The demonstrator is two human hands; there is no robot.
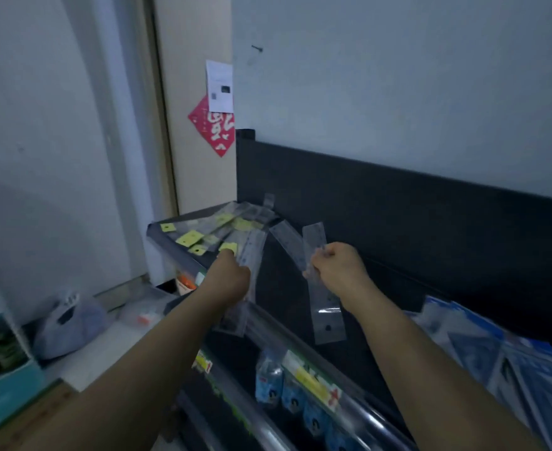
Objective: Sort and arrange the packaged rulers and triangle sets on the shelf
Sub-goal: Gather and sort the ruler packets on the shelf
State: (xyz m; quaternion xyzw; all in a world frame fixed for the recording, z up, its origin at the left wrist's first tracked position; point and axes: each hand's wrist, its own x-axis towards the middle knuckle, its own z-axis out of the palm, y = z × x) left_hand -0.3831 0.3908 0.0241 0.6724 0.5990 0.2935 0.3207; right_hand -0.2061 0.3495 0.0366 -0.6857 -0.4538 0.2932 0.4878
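Note:
A pile of clear packaged rulers with yellow tags (213,232) lies at the left end of the black shelf (281,275). My left hand (230,276) grips a bundle of packaged rulers (248,271) at the pile's near edge; the bundle hangs down past the shelf's front rail. My right hand (339,266) holds a clear packaged ruler (325,307) upright above the shelf's middle, with a second ruler (289,242) fanned out to its left. Blue triangle-set packs (502,349) lie at the shelf's right end.
The black back panel (398,203) rises behind the shelf. A lower shelf holds blue packaged items (287,388) behind a price-tag rail (313,382). A plastic bag (70,323) sits on the floor at left, by a door frame and wall.

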